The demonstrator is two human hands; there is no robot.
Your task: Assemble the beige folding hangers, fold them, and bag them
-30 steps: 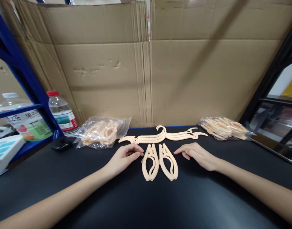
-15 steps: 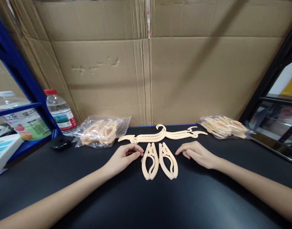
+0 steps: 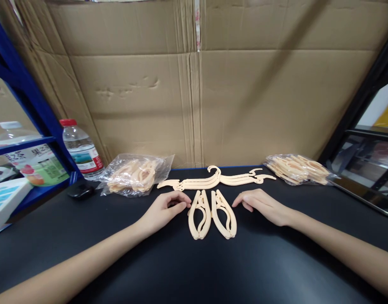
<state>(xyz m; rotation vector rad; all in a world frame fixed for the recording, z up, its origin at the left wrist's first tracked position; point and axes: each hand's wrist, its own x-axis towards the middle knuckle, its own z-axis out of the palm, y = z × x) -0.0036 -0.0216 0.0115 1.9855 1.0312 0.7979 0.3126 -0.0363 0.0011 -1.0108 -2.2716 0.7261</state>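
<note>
Two folded cream plastic hangers [image 3: 212, 214] lie side by side on the black table [image 3: 194, 261] between my hands. My left hand [image 3: 164, 209] rests on the table just left of them, fingers loosely curled and holding nothing, fingertips close to the left hanger. My right hand [image 3: 263, 204] lies palm down just right of them, fingers stretched toward the right hanger and empty. Behind them an unfolded cream hanger [image 3: 216, 179] lies spread wide with its hook up.
A clear bag of hangers [image 3: 135, 174] sits at the back left, another bag [image 3: 297, 169] at the back right. A water bottle [image 3: 81, 150] and a black mouse [image 3: 80, 191] stand left by a blue shelf [image 3: 29, 101]. Cardboard [image 3: 197, 84] walls the back; a dark tablet [image 3: 368, 169] lies right.
</note>
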